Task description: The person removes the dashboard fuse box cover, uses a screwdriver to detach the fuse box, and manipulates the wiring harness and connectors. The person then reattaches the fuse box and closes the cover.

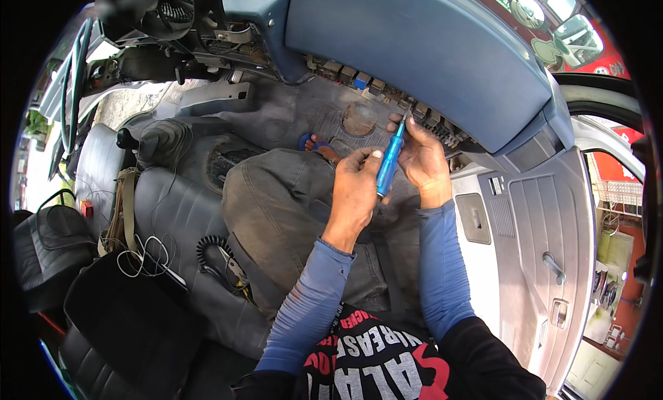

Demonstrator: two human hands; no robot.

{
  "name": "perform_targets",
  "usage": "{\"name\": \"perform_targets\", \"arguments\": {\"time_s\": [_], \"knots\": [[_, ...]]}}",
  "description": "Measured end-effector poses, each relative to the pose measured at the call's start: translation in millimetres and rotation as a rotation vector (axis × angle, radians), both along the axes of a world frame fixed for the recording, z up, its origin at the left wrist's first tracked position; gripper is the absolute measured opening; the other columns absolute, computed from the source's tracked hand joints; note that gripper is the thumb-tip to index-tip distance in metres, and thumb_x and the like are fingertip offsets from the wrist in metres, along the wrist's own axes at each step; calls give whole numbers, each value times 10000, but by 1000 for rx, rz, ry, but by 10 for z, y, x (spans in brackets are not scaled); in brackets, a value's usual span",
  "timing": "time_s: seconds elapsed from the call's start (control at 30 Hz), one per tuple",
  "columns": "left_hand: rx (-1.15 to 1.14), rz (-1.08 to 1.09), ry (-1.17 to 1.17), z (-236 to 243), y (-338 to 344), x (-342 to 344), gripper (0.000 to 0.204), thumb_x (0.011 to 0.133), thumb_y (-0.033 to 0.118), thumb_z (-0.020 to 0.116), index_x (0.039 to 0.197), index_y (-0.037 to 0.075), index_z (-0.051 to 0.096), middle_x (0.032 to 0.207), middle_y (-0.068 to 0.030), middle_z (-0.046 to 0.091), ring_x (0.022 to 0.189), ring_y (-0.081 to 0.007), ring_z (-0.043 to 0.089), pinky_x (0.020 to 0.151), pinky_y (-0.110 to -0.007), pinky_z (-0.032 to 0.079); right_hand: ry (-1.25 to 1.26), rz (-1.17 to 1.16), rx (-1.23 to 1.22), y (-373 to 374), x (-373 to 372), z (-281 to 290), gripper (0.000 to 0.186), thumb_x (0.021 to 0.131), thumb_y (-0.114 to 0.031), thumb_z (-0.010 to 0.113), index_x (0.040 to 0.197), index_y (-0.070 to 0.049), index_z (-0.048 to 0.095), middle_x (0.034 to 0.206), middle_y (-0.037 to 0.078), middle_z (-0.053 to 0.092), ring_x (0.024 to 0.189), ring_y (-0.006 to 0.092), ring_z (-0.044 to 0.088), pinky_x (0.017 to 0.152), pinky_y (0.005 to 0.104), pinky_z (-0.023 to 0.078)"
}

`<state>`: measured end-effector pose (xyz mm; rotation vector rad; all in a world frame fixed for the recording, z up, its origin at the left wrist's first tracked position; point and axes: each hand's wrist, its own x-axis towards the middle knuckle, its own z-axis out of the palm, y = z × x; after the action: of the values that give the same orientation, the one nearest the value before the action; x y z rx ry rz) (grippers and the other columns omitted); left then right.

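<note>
Held up in front of the dashboard is a slim blue screwdriver-like tool (pixel 391 159) with a shiny shaft at its upper end; its exact kind is hard to tell. My left hand (pixel 356 191) is closed round the lower part of its handle, thumb along the side. My right hand (pixel 423 158) pinches around its upper end, with thumb and fingers near the shaft. Just beyond my right fingertips runs a row of exposed relays and connectors (pixel 376 87) under the dashboard's edge. Whether the tip touches any of them cannot be made out.
The blue-grey dashboard panel (pixel 414 51) spans the front. To the right, the door (pixel 545 241) stands open. At left are a gear lever (pixel 128 139), grey seats (pixel 173 220), white cable (pixel 148 265) and a coiled black cord (pixel 210 248). A sandalled foot (pixel 321 148) rests on the floor.
</note>
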<state>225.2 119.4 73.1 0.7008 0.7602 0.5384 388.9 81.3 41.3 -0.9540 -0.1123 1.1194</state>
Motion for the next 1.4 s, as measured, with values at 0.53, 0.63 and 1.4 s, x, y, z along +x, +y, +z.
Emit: {"name": "perform_targets", "arguments": {"time_s": [0.53, 0.63, 1.4], "knots": [[-429, -61, -105, -252, 1, -33, 364, 1113, 385, 477, 1050, 56, 620, 723, -45, 615, 549, -109, 556, 417, -278, 399, -135, 99, -96, -36, 217, -197, 366, 1024, -275, 698, 1255, 8, 670, 1029, 45, 715, 781, 101, 568, 715, 262, 488], [-219, -60, -56, -219, -62, -30, 365, 1108, 366, 487, 1131, 23, 610, 795, -74, 630, 591, -172, 600, 473, -326, 458, -106, -75, -233, 70, 255, -262, 183, 959, -210, 790, 1004, -49, 715, 832, 5, 649, 667, 80, 507, 607, 231, 428], [-190, -21, 22, -96, -56, 50, 396, 1030, 309, 684, 1170, -58, 636, 874, -100, 681, 662, -142, 632, 534, -294, 570, 85, -117, 57, 190, 192, -147, 271, 1043, -309, 664, 1129, -52, 661, 1028, 79, 662, 897, 191, 573, 791, 375, 504]]}}
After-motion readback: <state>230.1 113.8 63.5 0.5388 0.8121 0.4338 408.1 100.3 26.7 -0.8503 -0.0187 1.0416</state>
